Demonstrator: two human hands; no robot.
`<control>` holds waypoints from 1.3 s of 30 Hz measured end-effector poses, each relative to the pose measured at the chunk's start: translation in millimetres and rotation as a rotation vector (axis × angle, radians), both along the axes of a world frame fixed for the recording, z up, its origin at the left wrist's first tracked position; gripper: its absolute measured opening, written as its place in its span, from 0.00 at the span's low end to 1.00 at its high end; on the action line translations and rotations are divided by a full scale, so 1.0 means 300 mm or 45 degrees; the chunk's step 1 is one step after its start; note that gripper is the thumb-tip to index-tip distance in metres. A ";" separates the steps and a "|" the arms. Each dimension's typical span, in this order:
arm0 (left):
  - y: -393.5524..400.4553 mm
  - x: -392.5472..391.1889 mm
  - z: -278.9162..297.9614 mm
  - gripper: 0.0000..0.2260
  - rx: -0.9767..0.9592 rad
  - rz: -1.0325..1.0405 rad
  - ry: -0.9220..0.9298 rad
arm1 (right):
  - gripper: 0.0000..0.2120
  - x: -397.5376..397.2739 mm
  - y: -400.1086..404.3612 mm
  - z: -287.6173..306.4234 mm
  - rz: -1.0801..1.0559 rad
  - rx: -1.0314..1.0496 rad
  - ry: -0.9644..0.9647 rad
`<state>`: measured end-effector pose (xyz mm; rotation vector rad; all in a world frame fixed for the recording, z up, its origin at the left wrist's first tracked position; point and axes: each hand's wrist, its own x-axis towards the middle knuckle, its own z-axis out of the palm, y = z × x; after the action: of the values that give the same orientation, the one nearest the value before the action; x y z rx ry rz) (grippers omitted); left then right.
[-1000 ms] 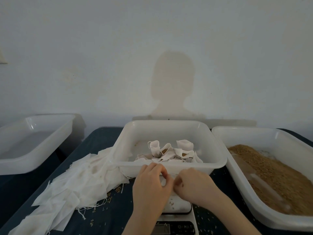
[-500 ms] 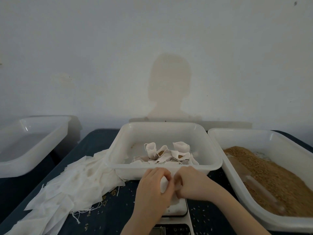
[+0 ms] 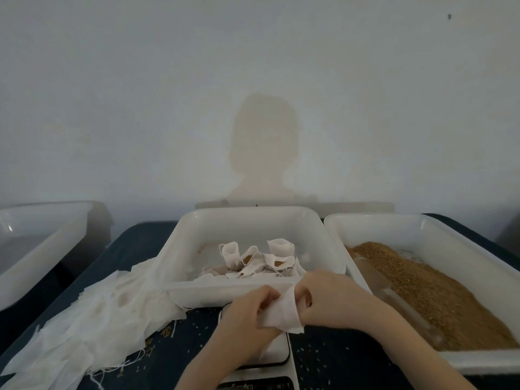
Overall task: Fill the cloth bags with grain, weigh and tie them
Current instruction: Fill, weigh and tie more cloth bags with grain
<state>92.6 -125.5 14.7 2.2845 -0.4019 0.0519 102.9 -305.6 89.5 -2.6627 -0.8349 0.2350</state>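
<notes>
Nearest to the viewer, a white kitchen scale (image 3: 277,354) is sitting at the bottom centre of a dark blue tabletop (image 3: 135,240), its display cut off by the lower edge. Just above its platform, the person's two bare hands are meeting around a small white cloth bag (image 3: 282,312). The left hand (image 3: 250,319) is curling its fingers around the bag's left side, its grip closed on the cloth. The right hand (image 3: 327,301) is pinching the bag's upper right edge, its grip also holding the cloth. Compared with half a second ago, the bag is now showing much more plainly between the hands, which are spreading it wider, and the hands are sitting slightly further to the right.

To the left, a loose heap of flat white cloth pieces (image 3: 92,319) is lying on the tabletop, with scattered grains beside it. To the right, a large white tray (image 3: 478,235) is holding a sloping bed of brown grain (image 3: 416,288).

Directly beyond the hands, a white tub (image 3: 247,218) is holding several filled cloth bags (image 3: 257,258), some open-topped with grain showing inside. Further left, another white tray (image 3: 39,243) is standing apart from the tabletop. Behind everything, a pale wall (image 3: 253,66) is carrying the person's shadow (image 3: 264,147).
</notes>
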 end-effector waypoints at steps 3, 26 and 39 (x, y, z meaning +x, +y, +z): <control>-0.042 0.006 0.008 0.10 -0.025 -0.050 -0.022 | 0.07 0.004 -0.051 0.007 0.000 0.142 0.125; -0.153 0.014 0.007 0.09 0.213 -0.065 -0.239 | 0.10 0.221 -0.566 -0.171 -0.779 -0.459 0.096; -0.147 0.013 -0.015 0.09 0.095 -0.095 -0.295 | 0.08 0.212 -0.644 -0.180 -0.998 -0.825 -0.438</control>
<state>96.3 -169.6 10.1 2.3421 -0.6181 0.2700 166.6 -498.9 35.6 -3.4425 0.3330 -0.1936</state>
